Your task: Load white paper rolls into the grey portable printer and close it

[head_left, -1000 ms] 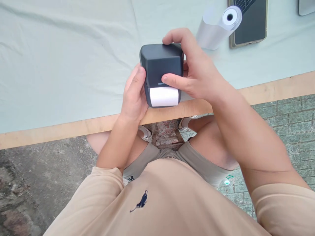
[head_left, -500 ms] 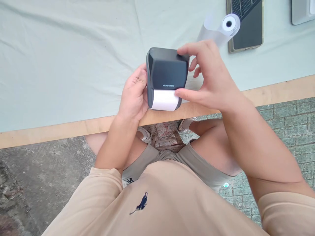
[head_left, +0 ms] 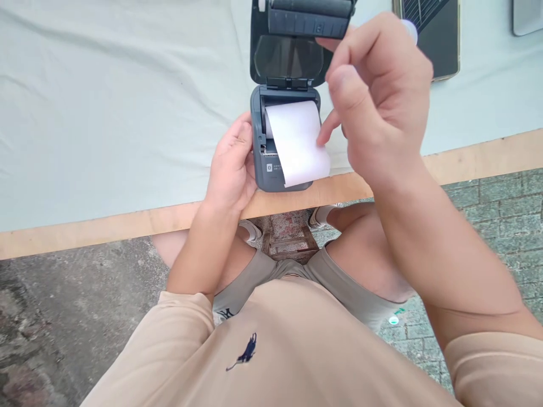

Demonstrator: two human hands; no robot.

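At near edge of bench point(head_left: 85, 233), between left hand point(head_left: 232, 161) and right hand point(head_left: 382, 96): black printer point(head_left: 291, 93), lid point(head_left: 288, 56) swung up. White paper strip point(head_left: 299, 144) curls out over printer's front. Left hand wrapped round printer's left side, some fingers hidden. Right hand just right of printer, fingers half curled beside lid, one fingertip at strip's edge; cannot tell whether lid is gripped. Beyond right hand, dark flat device point(head_left: 443, 42) on pale cloth point(head_left: 127, 113).

Open printer point(head_left: 288, 92) in left hand point(head_left: 231, 164)
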